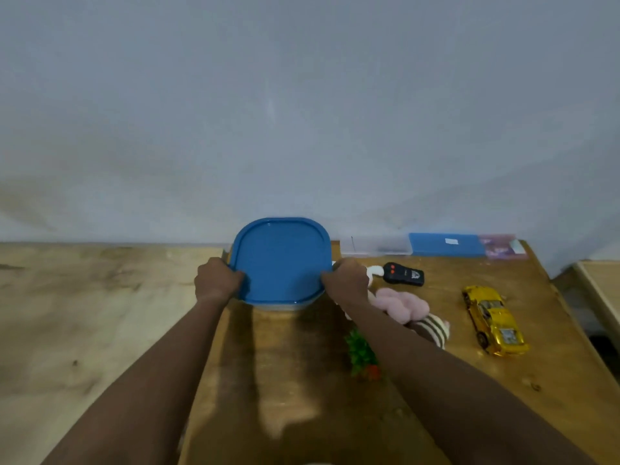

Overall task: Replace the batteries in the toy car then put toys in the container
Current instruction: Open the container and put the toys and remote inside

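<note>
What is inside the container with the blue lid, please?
The blue lid covers the container, so its inside cannot be seen. The left hand and right hand grip the lid. The yellow toy car, pink plush and remote lie outside it.

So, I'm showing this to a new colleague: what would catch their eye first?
The big blue lid at the far edge of the wooden table, gripped at both sides by the left hand and right hand. Then the shiny yellow toy car lying on the table's right side.
</note>
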The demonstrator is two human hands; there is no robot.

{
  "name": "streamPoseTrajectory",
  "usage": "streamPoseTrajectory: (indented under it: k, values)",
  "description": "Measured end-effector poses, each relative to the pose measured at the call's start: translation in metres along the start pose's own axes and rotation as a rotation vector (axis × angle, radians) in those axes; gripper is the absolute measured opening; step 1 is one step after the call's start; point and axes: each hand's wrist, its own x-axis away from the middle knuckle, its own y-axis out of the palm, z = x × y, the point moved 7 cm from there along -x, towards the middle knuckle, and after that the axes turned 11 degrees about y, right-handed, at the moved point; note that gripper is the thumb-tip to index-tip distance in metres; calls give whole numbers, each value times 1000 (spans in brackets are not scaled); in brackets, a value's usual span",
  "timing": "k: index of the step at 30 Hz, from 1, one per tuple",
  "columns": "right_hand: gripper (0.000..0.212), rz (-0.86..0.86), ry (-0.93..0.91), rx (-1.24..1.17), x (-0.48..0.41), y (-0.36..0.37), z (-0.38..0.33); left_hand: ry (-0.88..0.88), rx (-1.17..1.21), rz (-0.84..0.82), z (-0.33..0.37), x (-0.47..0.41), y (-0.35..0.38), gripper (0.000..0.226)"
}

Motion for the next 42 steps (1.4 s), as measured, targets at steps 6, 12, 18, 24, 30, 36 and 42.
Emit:
streamPoseTrajectory:
  k: [6, 12, 18, 24, 30, 36, 42]
  values:
    - [19, 55, 82, -23, -3, 5, -7, -55, 57, -76, -4, -18, -9, 50]
    - [38, 29, 243, -79, -4, 2, -4, -115, 169, -185, -15, -25, 3, 52]
    - [41, 5, 334, -166, -8, 4, -1, -201, 410, -162, -28, -26, 12, 39]
    - [37, 33, 326, -269, -7, 3, 1, -211, 530, -125, -25, -25, 6, 25]
    - [26, 25, 272, -516, 11, -3, 11, -185, 600, -27, -18, -10, -5, 28]
    - [20, 79, 156, -566, 54, -4, 46, -44, 659, 368, -15, 71, -14, 24]
    - [26, 60, 52, -596, 106, -7, 96, 61, 659, 533, -34, 150, 3, 21]
